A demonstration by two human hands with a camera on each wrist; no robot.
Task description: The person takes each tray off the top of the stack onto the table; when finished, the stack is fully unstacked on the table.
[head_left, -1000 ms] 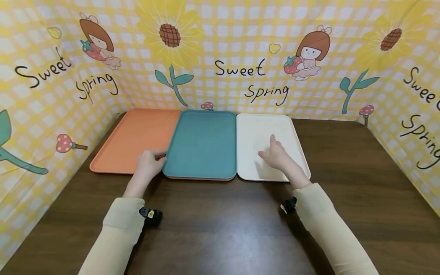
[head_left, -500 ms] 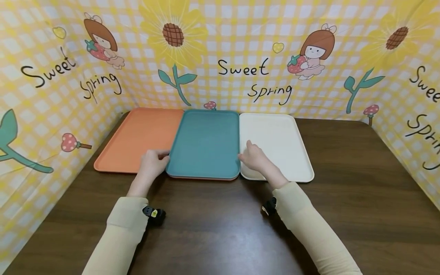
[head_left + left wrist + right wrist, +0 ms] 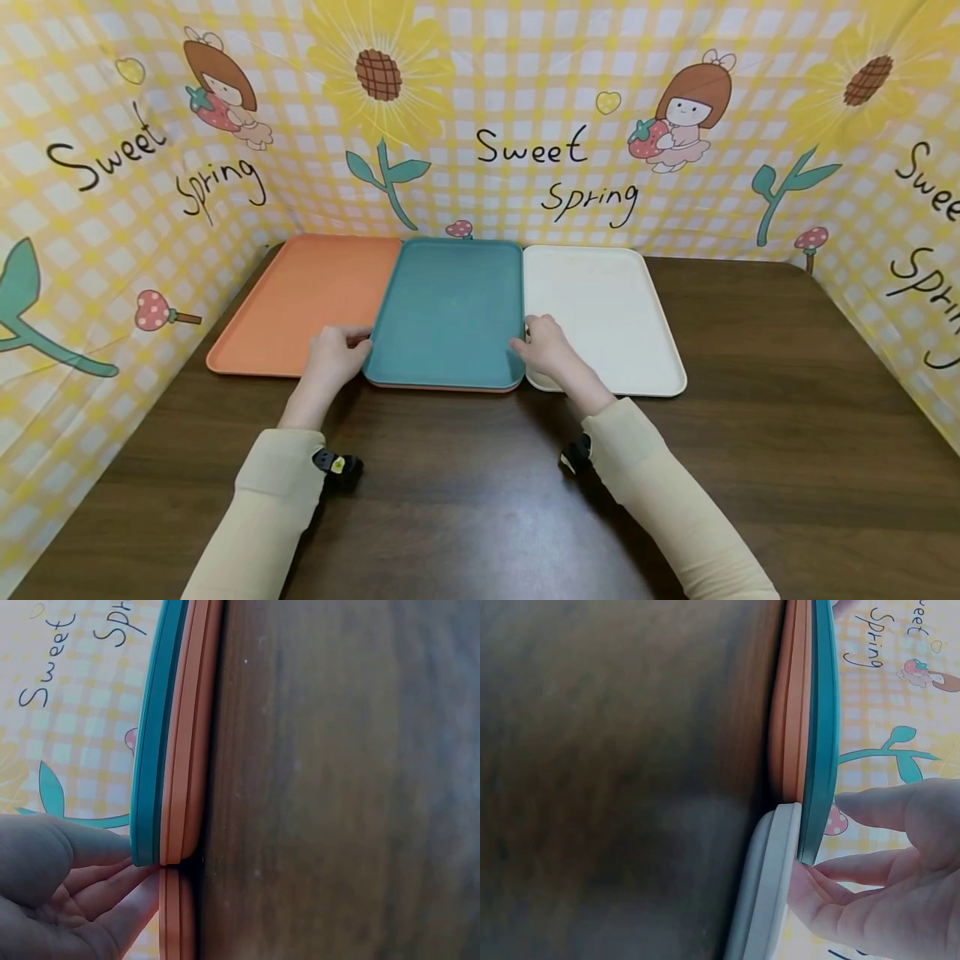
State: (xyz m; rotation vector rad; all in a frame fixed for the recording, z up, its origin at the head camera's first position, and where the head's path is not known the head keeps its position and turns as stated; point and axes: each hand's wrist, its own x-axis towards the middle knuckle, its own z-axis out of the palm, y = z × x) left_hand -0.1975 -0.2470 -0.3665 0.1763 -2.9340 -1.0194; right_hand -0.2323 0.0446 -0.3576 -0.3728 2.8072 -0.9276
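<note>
A teal tray lies flat in the middle of the head view, stacked on an orange tray whose edge shows beneath it in both wrist views. My left hand pinches the teal tray's left edge near the front corner, thumb on top and fingertips at the side. Across from it, my right hand holds the right edge, its thumb over the rim and fingertips tucked against the side. In the right wrist view, those fingers sit between the teal rim and the white tray.
Another orange tray lies directly left of the stack, partly behind my left hand. On the right the white tray sits against the stack. A dark wooden table carries them all; a yellow checked cloth hangs behind and at both sides.
My right hand has moved left from over the white tray to the teal tray's right edge, fingers closing there. The left hand stays at the left edge; the trays keep their places.
</note>
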